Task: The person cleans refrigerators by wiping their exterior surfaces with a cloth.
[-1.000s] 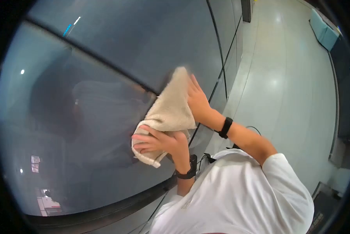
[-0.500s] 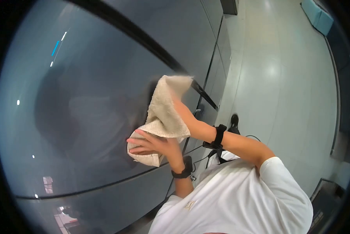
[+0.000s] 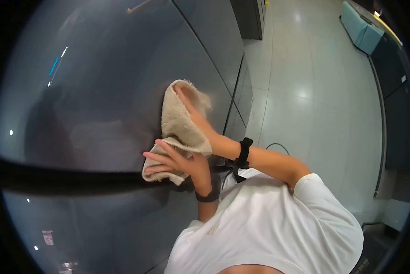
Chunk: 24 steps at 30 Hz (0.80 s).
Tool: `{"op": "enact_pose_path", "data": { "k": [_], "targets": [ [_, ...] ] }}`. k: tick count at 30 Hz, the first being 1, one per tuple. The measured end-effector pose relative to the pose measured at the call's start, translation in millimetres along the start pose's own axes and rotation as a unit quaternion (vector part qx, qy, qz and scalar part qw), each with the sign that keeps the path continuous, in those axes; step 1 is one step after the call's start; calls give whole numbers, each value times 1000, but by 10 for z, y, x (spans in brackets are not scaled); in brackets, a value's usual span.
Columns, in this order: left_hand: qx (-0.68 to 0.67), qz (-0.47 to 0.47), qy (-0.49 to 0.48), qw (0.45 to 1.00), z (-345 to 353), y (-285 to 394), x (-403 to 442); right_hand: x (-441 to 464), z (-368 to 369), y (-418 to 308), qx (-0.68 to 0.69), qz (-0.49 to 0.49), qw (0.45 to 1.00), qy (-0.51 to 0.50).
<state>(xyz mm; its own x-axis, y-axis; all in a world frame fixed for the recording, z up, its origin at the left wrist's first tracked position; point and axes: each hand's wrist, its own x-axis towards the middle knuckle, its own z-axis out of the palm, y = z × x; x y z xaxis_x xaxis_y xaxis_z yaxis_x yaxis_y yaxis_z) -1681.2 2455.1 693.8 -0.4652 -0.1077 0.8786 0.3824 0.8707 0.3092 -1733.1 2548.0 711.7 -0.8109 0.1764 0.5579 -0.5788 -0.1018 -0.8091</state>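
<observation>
A beige terry cloth (image 3: 180,123) lies bunched against a glossy dark grey panel (image 3: 109,114). My left hand (image 3: 175,160) presses the cloth's lower part to the panel, its fingers stretched and spread over the fabric. Above it, my right hand (image 3: 198,121) holds the upper part. Folds of cloth lie on both sides of that hand and hide some of its fingers. Both of my wrists wear a black band.
A dark recessed gap (image 3: 72,179) runs across the panels at lower left. Pale floor tiles (image 3: 300,114) lie to the right. Further off are a light blue padded seat (image 3: 362,32) and dark cabinets (image 3: 401,118).
The view has shifted, and the diagonal dark strip near the cloth has left it. A wide gap shows lower left. The cloth's top has turned, so my right fingers partly show.
</observation>
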Motion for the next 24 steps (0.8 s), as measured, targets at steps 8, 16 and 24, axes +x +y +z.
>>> {"op": "enact_pose_path", "data": {
  "k": [8, 16, 24],
  "targets": [
    [26, 69, -154, 985, 207, -573, 554, 477, 368, 780, 3, 3, 998, 56],
    [27, 91, -116, 989, -461, 162, 490, 93, -45, -87, 31, -51, 996, 70],
    [41, 107, -58, 992, -510, 113, 565, -571, -185, -212, 42, 121, 989, -79]
  ]
}}
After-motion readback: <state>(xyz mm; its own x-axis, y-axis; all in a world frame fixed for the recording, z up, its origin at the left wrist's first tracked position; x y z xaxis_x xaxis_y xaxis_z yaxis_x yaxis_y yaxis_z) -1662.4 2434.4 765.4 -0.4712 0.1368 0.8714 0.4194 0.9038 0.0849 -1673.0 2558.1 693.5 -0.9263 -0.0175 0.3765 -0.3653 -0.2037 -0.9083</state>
